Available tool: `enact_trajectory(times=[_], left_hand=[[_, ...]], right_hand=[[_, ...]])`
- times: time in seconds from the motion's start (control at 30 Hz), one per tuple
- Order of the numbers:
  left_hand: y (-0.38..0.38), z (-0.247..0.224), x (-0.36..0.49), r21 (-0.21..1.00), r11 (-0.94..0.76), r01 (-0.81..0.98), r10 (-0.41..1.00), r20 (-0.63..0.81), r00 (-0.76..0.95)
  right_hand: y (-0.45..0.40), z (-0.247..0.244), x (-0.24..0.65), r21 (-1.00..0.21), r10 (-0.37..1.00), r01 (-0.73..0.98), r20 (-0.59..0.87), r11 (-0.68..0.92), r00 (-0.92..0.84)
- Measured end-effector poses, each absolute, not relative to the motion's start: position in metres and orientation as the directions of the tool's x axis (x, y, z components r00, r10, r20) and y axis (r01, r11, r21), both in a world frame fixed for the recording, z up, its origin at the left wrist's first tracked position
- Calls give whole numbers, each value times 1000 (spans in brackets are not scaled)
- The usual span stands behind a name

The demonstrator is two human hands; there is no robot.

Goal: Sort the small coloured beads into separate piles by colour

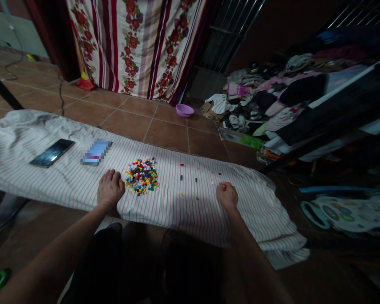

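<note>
Small multicoloured pieces (142, 176), heaped on striped woven cloth (164, 207).
Pile loose, roughly round; single pieces (181, 177) spaced out to its right. Left hand (110, 186): fingers loosely bent, beside the heap. Right hand (227, 195): fingers curled inward near the outermost singles; grip contents cannot be told. Flat, glossy dark phone (52, 153) at left.

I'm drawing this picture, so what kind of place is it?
Probably a room in a home: there's a flowered curtain, a heap of clothes and a tiled floor.
</note>
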State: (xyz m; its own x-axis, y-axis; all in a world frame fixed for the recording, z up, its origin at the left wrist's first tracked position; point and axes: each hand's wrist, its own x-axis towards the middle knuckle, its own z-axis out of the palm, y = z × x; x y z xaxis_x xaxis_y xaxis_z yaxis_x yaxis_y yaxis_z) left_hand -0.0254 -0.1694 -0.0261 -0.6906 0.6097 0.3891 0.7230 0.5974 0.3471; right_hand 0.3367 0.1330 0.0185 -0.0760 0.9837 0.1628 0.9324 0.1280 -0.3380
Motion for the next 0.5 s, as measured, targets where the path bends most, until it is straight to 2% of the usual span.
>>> enact_trajectory(times=[0.1, 0.17, 0.27, 0.37, 0.5], left_hand=[[-170, -27, -26, 337, 594, 731, 614, 397, -682], [-170, -27, -27, 316, 596, 738, 621, 402, -673], [-170, -26, -27, 285, 605, 744, 627, 405, -665], [-170, -26, -26, 271, 614, 741, 625, 406, -667], [-169, -27, -25, 284, 611, 739, 621, 406, -670]], right_hand=[[110, 15, 304, -436, 950, 847, 209, 302, -231], [92, 12, 278, -523, 895, 726, 246, 446, -372], [61, 9, 238, -585, 788, 558, 263, 589, -557], [32, 10, 205, -621, 669, 414, 251, 666, -699], [2, 12, 172, -584, 561, 361, 201, 727, -803]])
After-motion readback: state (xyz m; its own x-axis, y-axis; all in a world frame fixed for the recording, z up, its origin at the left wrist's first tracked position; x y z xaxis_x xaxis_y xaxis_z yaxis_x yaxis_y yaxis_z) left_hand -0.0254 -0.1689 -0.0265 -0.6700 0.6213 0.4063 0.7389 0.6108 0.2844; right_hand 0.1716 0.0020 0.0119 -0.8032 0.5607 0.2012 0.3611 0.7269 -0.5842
